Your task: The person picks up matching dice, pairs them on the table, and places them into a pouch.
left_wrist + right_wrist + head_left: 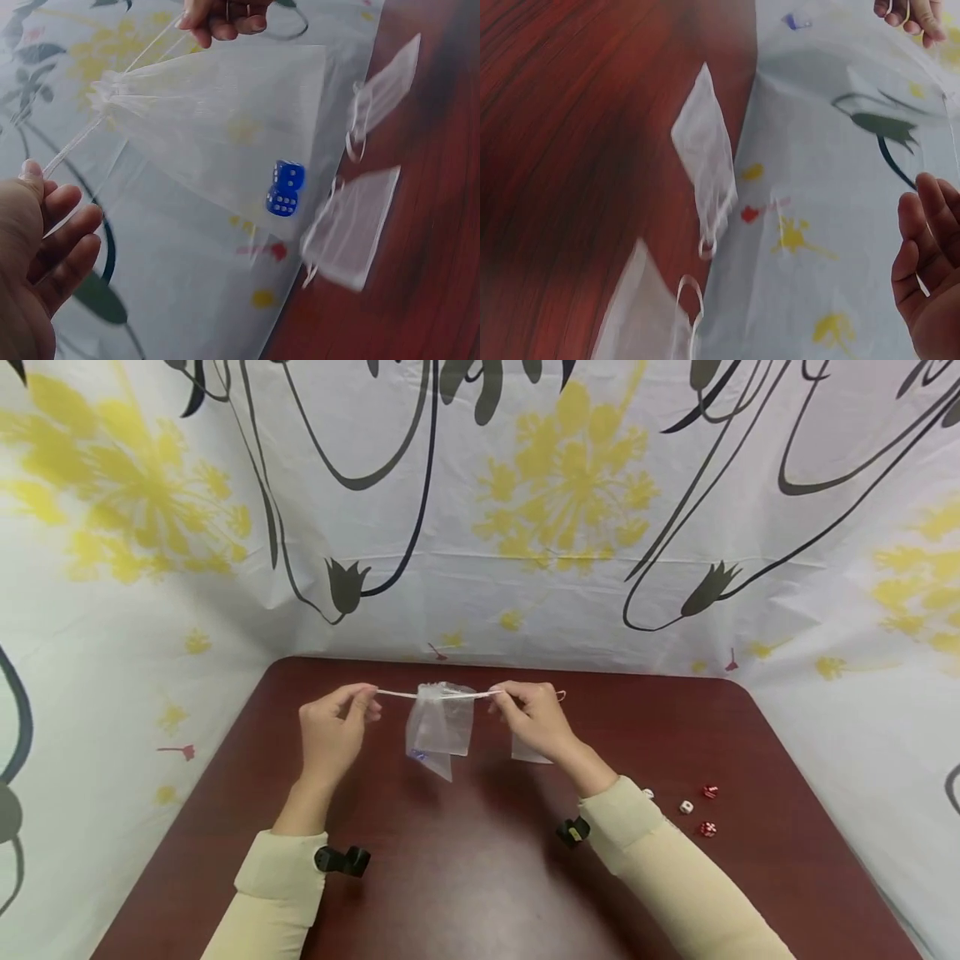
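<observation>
A sheer white drawstring pouch [444, 722] hangs between the two hands above the far half of the table, its neck gathered. My left hand [333, 731] pinches one end of the white drawstring [73, 147] between thumb and forefinger. On the other side, my right hand [542, 720] pinches the opposite end, and the cord runs nearly straight across. Two blue dice [286, 187] show through the mesh at the bottom of the pouch in the left wrist view. The right fingertips on the cord are out of sight in the right wrist view.
Two more sheer pouches, one farther off [386, 86] and one nearer [352, 229], lie on the dark red table [450, 877]. Red dice [708, 829] and white dice [686, 807] sit by the right forearm. A flower-printed cloth [480, 610] walls the far edge.
</observation>
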The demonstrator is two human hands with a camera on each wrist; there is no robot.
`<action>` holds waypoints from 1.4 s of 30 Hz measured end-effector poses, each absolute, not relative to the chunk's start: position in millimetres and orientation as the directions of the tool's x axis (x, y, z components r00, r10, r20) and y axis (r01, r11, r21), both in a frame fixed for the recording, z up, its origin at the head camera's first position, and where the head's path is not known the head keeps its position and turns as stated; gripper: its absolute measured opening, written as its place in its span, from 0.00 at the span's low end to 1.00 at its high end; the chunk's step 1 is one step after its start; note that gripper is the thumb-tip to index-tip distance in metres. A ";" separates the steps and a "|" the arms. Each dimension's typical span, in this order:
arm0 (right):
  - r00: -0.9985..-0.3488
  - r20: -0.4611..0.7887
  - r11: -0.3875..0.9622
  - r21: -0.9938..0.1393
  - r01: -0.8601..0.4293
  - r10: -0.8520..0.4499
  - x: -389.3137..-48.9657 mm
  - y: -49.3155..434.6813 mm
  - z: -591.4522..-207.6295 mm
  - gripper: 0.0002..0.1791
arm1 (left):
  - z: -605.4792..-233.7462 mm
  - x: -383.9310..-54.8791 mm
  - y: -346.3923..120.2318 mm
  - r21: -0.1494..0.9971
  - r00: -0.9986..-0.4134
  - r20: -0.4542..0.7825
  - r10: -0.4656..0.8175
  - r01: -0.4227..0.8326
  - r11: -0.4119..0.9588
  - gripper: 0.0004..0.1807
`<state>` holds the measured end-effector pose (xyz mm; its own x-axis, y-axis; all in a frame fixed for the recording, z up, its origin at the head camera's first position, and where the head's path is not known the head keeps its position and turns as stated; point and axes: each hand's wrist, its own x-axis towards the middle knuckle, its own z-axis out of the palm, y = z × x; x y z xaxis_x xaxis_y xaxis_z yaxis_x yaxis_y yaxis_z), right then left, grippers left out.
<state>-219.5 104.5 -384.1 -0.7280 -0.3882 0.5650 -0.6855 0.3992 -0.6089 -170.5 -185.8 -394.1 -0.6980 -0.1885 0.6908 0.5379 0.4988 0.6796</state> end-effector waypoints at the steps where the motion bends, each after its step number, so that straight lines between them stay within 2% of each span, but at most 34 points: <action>1: -0.726 0.556 0.396 -0.609 -0.688 -0.405 -221.9 97.0 -384.9 0.12 | -394.7 -168.8 -192.4 0.676 -0.697 0.690 -0.195 0.525 0.518 0.07; 8: -0.710 0.464 0.376 -0.621 -0.687 -0.530 -242.1 42.3 -390.5 0.13 | -400.4 -160.7 -237.6 0.628 -0.660 0.711 -0.242 0.441 0.641 0.06; 13: -0.694 0.396 0.418 -0.584 -0.695 -0.601 -258.8 7.9 -391.7 0.13 | -401.5 -159.6 -263.3 0.600 -0.643 0.719 -0.263 0.385 0.701 0.06; 16: -0.711 0.321 0.474 -0.567 -0.674 -0.626 -268.6 -7.6 -393.3 0.13 | -404.2 -164.6 -272.6 0.589 -0.670 0.696 -0.257 0.329 0.738 0.08; 20: -0.750 0.231 0.558 -0.542 -0.628 -0.620 -281.0 -26.2 -399.5 0.15 | -413.6 -174.5 -281.7 0.584 -0.742 0.622 -0.249 0.228 0.779 0.12; 25: -0.797 0.209 0.620 -0.528 -0.580 -0.567 -290.5 -39.5 -405.0 0.16 | -420.6 -186.4 -287.3 0.604 -0.798 0.544 -0.259 0.159 0.781 0.15; 30: -0.812 0.164 0.614 -0.577 -0.539 -0.560 -296.0 -38.8 -405.2 0.15 | -420.8 -198.7 -288.4 0.611 -0.812 0.524 -0.257 0.148 0.777 0.15; 36: -0.813 0.127 0.594 -0.620 -0.512 -0.568 -303.6 -25.0 -400.5 0.34 | -429.7 -204.6 -276.8 0.660 -0.821 0.476 -0.314 0.098 0.745 0.23; 42: -0.810 0.161 0.554 -0.654 -0.515 -0.564 -294.8 -4.7 -404.6 0.28 | -445.6 -197.1 -260.7 0.645 -0.887 0.415 -0.204 0.128 0.753 0.20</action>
<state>-294.8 -4.7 -404.6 -0.8102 -0.5635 0.1612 -0.5153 0.5539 -0.6540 -197.1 -260.7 -445.6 -0.8867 -0.2043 0.4147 0.1279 0.7535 0.6449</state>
